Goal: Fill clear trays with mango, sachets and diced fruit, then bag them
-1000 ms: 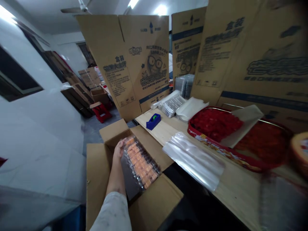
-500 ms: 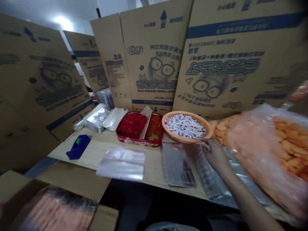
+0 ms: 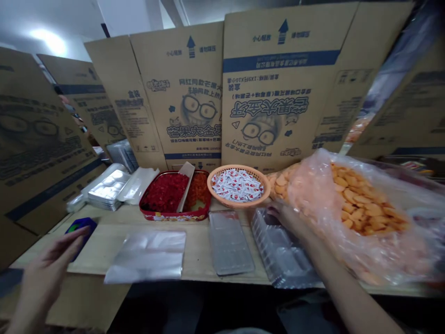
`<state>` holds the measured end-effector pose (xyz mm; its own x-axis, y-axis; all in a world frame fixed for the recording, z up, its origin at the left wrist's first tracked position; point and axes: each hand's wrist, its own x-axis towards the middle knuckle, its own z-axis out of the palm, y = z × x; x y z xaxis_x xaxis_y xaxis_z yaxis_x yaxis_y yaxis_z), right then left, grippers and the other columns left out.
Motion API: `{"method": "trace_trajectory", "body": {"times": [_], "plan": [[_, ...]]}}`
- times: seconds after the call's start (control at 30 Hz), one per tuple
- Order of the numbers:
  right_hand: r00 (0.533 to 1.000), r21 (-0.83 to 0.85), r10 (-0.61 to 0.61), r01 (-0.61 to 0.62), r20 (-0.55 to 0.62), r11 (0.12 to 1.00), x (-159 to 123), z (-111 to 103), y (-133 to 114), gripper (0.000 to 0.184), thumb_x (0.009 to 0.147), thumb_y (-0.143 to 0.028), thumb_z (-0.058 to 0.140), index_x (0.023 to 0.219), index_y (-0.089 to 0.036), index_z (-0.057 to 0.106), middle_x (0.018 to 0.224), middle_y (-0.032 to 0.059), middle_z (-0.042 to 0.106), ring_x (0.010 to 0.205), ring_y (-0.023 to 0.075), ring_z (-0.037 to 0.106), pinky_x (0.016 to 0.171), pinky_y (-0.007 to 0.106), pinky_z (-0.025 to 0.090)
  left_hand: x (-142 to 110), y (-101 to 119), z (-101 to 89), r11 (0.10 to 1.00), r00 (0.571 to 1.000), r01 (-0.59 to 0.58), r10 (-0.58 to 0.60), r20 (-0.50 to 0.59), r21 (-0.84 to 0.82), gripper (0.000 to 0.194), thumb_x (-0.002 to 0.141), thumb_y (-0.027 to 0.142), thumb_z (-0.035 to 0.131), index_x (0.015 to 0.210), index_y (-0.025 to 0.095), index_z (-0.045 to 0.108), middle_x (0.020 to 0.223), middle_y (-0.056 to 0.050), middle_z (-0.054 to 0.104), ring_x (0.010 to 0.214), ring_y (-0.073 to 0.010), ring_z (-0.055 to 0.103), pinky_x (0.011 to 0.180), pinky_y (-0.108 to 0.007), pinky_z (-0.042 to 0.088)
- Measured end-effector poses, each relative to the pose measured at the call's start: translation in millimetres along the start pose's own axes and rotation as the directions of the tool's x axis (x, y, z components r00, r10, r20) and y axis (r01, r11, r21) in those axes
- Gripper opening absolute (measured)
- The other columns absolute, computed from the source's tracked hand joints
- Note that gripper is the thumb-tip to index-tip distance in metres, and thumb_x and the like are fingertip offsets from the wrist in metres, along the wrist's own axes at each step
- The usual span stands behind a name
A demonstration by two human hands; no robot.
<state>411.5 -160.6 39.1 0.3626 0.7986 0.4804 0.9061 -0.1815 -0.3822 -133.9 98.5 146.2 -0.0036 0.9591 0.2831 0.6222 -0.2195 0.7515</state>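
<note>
My left hand (image 3: 52, 262) is over the table's left end, its fingers stretched toward a blue tape dispenser (image 3: 88, 227) and overlapping it in view. Whether they touch it I cannot tell. My right hand (image 3: 285, 215) is closed at the far end of a clear plastic tray (image 3: 283, 253) with moulded compartments, its fingertips partly hidden. Left of that tray lies another clear plastic tray (image 3: 231, 243), flat on the table. A pile of clear plastic bags (image 3: 149, 255) is spread between the two hands, nearer the front edge.
An orange basket (image 3: 239, 204) holds small white-and-red packets. Beside it, a red tin (image 3: 175, 215) with a cardboard divider holds red and orange pieces. A big plastic bag of orange chip-like pieces (image 3: 368, 199) takes up the right side. Cardboard boxes (image 3: 278, 102) stand behind; wrapped clear packs (image 3: 107, 185) lie back left.
The view has swung right, and the open carton at lower left has mostly gone out of view. My left hand has come in beside the tape dispenser. My right hand stays by the tray.
</note>
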Motion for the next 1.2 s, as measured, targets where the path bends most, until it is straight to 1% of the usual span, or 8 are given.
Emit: {"method": "trace_trajectory", "body": {"times": [0.1,0.27,0.47,0.6,0.67,0.73,0.87,1.2], "plan": [[0.999,0.026,-0.002,0.003,-0.035,1.000,-1,-3,0,0.013,0.075,-0.025,0.054,0.068,-0.020,0.064,0.068,0.0073,0.059,0.070,0.0224,0.057,0.064,0.036,0.047,-16,38,40.8,0.964,0.966,-0.040,0.105,0.235,-0.264,0.030,0.060,0.058,0.066,0.082,0.038,0.068,0.096,0.013,0.070,0.101,-0.0211,0.060,0.092,-0.036,0.046],[0.992,0.075,0.008,0.002,-0.129,0.997,-5,-10,-2,0.020,0.081,-0.033,0.051,0.074,-0.020,0.065,0.073,0.0080,0.061,0.074,0.0232,0.056,0.068,0.037,0.045,-58,87,118.8,0.892,0.771,0.008,0.283,0.571,-0.453,0.033,0.062,0.048,0.070,0.083,0.022,0.069,0.094,-0.005,0.070,0.093,-0.0230,0.061,0.088,-0.036,0.044],[0.978,0.120,0.049,-0.025,-0.201,0.992,-6,-21,-12,0.030,0.084,-0.041,0.046,0.076,-0.019,0.065,0.072,0.0074,0.059,0.073,0.0228,0.055,0.068,0.037,0.044,-135,145,206.9,0.765,0.497,0.378,0.308,0.811,-0.522,0.029,0.061,0.035,0.075,0.083,0.017,0.068,0.082,-0.005,0.068,0.077,-0.0154,0.060,0.069,-0.025,0.045],[0.978,0.140,0.060,-0.031,-0.202,0.990,-6,-28,-20,0.031,0.085,-0.042,0.045,0.081,-0.020,0.066,0.074,0.0071,0.060,0.077,0.0230,0.054,0.070,0.037,0.045,-180,187,259.0,0.600,0.388,0.661,0.240,0.890,-0.450,0.043,0.055,0.033,0.080,0.091,0.015,0.065,0.080,-0.004,0.066,0.069,-0.0132,0.060,0.064,-0.025,0.045],[0.978,0.146,0.068,-0.040,-0.198,0.989,-6,-31,-24,0.029,0.085,-0.040,0.046,0.083,-0.020,0.067,0.076,0.0071,0.061,0.078,0.0231,0.055,0.071,0.037,0.045,-192,200,280.5,0.544,0.329,0.744,0.206,0.922,-0.387,0.042,0.054,0.034,0.081,0.086,0.014,0.064,0.074,-0.004,0.065,0.062,-0.0120,0.059,0.060,-0.024,0.044],[0.978,0.151,0.068,-0.038,-0.199,0.988,-5,-33,-26,0.027,0.084,-0.038,0.047,0.084,-0.020,0.067,0.077,0.0072,0.061,0.078,0.0231,0.055,0.072,0.038,0.045,-199,208,296.9,0.521,0.297,0.778,0.188,0.936,-0.351,0.036,0.055,0.036,0.080,0.078,0.013,0.064,0.067,-0.003,0.064,0.056,-0.0107,0.056,0.053,-0.022,0.040],[0.971,0.164,0.071,-0.034,-0.228,0.986,-5,-35,-24,0.025,0.083,-0.037,0.047,0.080,-0.021,0.066,0.075,0.0069,0.061,0.077,0.0226,0.055,0.071,0.037,0.045,-202,210,313.0,0.497,0.293,0.795,0.186,0.938,-0.347,0.035,0.052,0.036,0.081,0.069,0.013,0.062,0.061,-0.001,0.061,0.049,-0.0077,0.051,0.046,-0.019,0.034],[0.974,0.165,0.075,-0.040,-0.214,0.986,-6,-32,-20,0.021,0.084,-0.034,0.048,0.081,-0.021,0.065,0.078,0.0071,0.062,0.079,0.0227,0.055,0.072,0.036,0.044,-203,204,314.5,0.385,0.281,0.847,0.259,0.924,-0.365,0.041,0.052,0.042,0.081,0.075,0.015,0.061,0.071,-0.002,0.062,0.054,-0.0067,0.052,0.048,-0.018,0.038]]}}
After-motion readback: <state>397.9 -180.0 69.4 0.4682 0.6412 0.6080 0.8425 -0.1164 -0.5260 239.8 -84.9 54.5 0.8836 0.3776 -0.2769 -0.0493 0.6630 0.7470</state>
